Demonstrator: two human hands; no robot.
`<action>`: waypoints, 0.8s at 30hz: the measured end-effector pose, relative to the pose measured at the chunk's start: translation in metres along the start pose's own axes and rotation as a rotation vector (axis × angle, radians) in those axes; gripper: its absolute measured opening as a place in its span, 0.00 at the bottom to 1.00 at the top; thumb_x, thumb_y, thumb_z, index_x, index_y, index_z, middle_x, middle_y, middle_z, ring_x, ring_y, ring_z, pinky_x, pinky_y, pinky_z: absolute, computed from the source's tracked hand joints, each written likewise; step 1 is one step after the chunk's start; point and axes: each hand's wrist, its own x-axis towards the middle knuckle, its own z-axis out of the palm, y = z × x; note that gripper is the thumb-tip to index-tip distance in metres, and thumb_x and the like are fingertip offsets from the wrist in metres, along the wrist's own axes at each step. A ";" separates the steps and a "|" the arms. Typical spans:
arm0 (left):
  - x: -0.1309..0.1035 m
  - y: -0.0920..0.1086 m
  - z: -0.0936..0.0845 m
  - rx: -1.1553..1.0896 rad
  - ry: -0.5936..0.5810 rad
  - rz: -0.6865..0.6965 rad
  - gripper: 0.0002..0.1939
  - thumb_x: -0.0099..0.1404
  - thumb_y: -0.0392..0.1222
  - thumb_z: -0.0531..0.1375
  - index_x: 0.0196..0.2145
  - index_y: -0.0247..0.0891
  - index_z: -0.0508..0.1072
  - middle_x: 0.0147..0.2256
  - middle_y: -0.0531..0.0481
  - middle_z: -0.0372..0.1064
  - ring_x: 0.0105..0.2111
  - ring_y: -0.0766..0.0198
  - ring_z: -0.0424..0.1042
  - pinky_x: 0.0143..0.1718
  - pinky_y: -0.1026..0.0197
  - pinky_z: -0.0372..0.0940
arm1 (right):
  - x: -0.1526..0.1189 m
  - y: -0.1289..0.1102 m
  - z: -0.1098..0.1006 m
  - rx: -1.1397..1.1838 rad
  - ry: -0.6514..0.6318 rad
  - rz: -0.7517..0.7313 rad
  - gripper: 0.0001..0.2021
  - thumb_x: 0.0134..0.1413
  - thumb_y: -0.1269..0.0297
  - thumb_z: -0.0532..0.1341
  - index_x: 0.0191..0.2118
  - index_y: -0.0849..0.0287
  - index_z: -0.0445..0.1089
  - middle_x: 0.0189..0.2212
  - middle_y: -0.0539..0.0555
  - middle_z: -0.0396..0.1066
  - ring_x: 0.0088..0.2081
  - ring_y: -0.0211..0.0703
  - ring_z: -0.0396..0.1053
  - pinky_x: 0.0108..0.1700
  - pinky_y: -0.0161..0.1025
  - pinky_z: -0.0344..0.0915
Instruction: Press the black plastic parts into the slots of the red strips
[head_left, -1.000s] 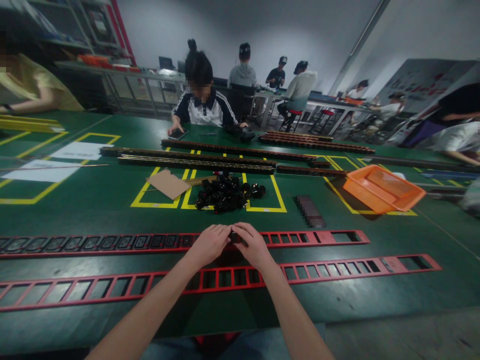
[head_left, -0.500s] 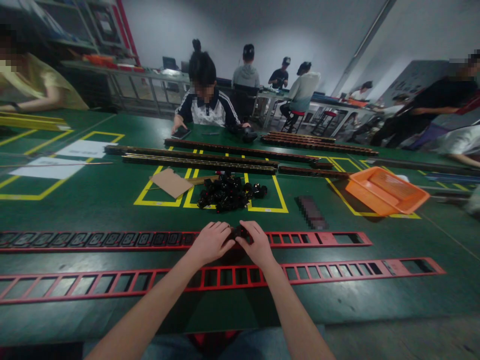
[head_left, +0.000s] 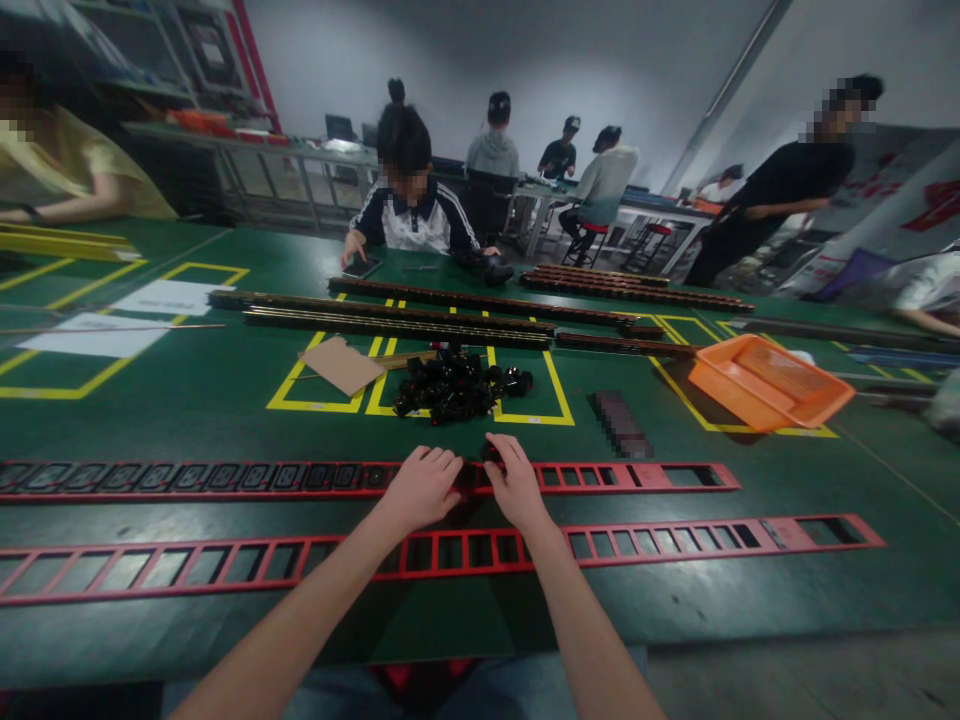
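The upper red rail [head_left: 679,477] lies across mid-frame, its long axis nearly level; one end points right, the other passes out at the left edge. Over its middle, the right hand's [head_left: 516,485] grip is closed about a small dark part [head_left: 492,455]; the left hand's [head_left: 424,487] fingers curl, but whether that grip holds anything I cannot tell. The lower red rail [head_left: 556,549] tilts slightly up rightward. Green worktop [head_left: 675,600] shows between the rails and down to its front edge, low in the frame.
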 end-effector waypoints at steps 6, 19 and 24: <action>0.001 -0.002 0.000 -0.004 0.039 -0.055 0.17 0.60 0.41 0.62 0.46 0.37 0.69 0.42 0.43 0.71 0.43 0.50 0.68 0.46 0.48 0.59 | -0.001 0.001 0.002 -0.035 -0.067 -0.004 0.23 0.58 0.75 0.55 0.59 0.53 0.63 0.52 0.58 0.64 0.55 0.49 0.63 0.60 0.52 0.62; 0.001 -0.006 -0.007 -0.050 -0.039 -0.130 0.17 0.62 0.44 0.60 0.49 0.40 0.68 0.43 0.44 0.70 0.45 0.52 0.66 0.48 0.51 0.55 | 0.000 -0.005 0.000 -0.093 -0.172 -0.050 0.18 0.54 0.76 0.59 0.51 0.57 0.67 0.44 0.56 0.68 0.49 0.51 0.63 0.53 0.53 0.65; 0.000 -0.007 -0.004 -0.068 -0.025 -0.134 0.17 0.62 0.45 0.59 0.48 0.40 0.68 0.43 0.45 0.70 0.45 0.52 0.66 0.48 0.51 0.56 | 0.001 -0.004 0.001 -0.122 -0.143 -0.042 0.18 0.55 0.78 0.57 0.51 0.57 0.66 0.46 0.57 0.67 0.49 0.52 0.61 0.54 0.53 0.64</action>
